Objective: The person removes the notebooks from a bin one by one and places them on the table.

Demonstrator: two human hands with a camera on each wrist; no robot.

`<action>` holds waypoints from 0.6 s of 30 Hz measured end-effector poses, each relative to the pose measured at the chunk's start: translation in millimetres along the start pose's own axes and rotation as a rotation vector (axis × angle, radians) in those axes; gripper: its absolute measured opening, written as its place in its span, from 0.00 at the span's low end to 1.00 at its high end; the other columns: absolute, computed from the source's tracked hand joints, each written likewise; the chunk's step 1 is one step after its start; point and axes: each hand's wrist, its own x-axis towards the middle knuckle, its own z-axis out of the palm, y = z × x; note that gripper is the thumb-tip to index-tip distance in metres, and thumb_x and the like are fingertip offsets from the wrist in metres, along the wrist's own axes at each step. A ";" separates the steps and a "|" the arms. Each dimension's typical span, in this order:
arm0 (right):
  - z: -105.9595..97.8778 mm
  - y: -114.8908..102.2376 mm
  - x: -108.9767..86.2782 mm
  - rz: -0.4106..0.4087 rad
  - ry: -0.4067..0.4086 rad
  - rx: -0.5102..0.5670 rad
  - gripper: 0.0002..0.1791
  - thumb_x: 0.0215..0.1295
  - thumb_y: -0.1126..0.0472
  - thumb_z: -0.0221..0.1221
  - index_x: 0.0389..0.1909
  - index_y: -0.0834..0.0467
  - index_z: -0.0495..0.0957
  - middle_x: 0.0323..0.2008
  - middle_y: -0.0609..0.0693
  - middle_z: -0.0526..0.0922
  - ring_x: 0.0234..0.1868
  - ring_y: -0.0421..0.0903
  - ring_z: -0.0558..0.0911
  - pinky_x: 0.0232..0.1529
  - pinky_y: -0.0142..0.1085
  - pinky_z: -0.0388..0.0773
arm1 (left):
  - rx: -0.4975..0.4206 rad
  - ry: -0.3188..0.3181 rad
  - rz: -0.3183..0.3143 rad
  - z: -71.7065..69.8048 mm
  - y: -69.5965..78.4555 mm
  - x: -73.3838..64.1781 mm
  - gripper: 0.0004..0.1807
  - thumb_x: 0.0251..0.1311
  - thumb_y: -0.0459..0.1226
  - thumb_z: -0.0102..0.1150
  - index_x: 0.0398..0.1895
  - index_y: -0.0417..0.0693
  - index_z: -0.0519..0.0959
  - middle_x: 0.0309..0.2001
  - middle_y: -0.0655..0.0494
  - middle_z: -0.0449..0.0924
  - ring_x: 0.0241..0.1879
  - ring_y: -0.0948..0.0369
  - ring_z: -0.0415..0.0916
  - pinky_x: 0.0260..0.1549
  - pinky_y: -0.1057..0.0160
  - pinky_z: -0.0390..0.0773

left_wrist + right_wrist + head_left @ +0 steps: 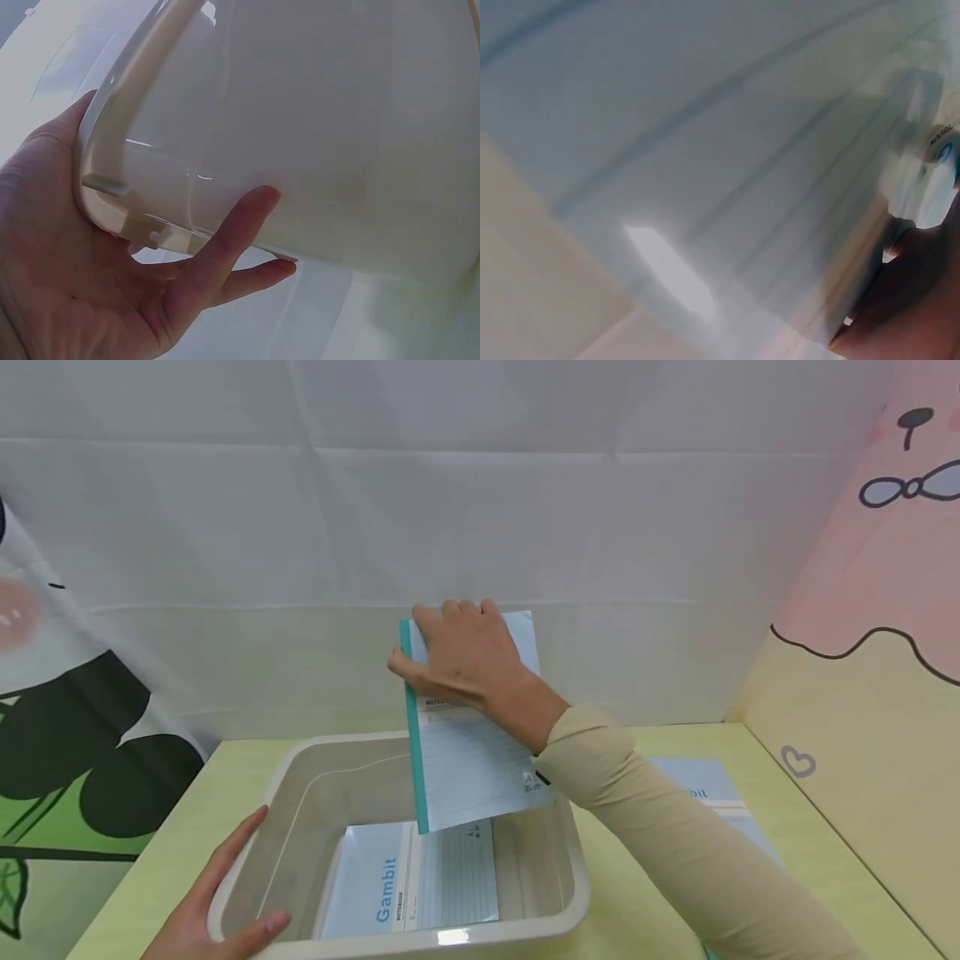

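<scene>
My right hand point(472, 656) grips a light-blue notebook point(472, 777) with a teal spine by its upper part. It hangs tilted over a beige plastic bin point(570, 893), its lower edge above the bin's floor. The blurred notebook cover point(705, 150) fills most of the right wrist view, with part of the hand at the right edge. My left hand point(210, 902) holds the bin's near left corner; in the left wrist view its fingers lie against the outer wall point(322, 135). Another light-blue notebook point(367, 868), marked Gambit, lies flat inside the bin.
A further light-blue notebook point(697, 777) lies on the pale yellow-green table point(637, 893), right of the bin and partly behind my right sleeve point(675, 827). A white cloth wall point(450, 527) stands behind, with printed cartoon panels at both sides.
</scene>
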 end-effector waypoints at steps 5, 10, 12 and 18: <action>-16.7 18.5 4.1 0.039 0.017 0.006 0.22 0.70 0.36 0.43 0.44 0.49 0.72 0.32 0.49 0.74 0.37 0.48 0.75 0.47 0.47 0.70 | 0.029 0.018 0.031 -1.5 -4.4 0.6 0.56 0.68 0.46 0.65 0.82 0.87 0.33 0.63 0.50 0.68 0.48 0.62 0.76 0.39 0.59 0.86; -24.8 44.1 0.2 0.081 -0.010 0.000 0.24 0.69 0.36 0.43 0.46 0.51 0.73 0.32 0.50 0.75 0.37 0.50 0.75 0.48 0.49 0.69 | 0.021 0.023 0.052 -1.7 -6.6 0.0 0.55 0.68 0.45 0.64 0.82 0.87 0.34 0.58 0.60 0.69 0.46 0.66 0.76 0.39 0.59 0.86; -21.4 56.8 -4.6 0.101 -0.032 0.002 0.26 0.68 0.36 0.43 0.50 0.52 0.73 0.33 0.51 0.76 0.38 0.51 0.76 0.49 0.50 0.70 | 0.019 0.024 0.058 -1.7 -6.7 -0.8 0.55 0.68 0.44 0.64 0.82 0.86 0.34 0.58 0.60 0.69 0.46 0.66 0.76 0.38 0.59 0.86; -3.9 99.3 -24.0 0.166 -0.090 -0.003 0.36 0.68 0.34 0.44 0.64 0.54 0.73 0.42 0.56 0.82 0.44 0.55 0.79 0.53 0.54 0.70 | 0.014 0.015 0.039 -1.8 -5.2 -3.4 0.56 0.68 0.45 0.65 0.82 0.87 0.33 0.61 0.56 0.68 0.48 0.63 0.77 0.40 0.59 0.87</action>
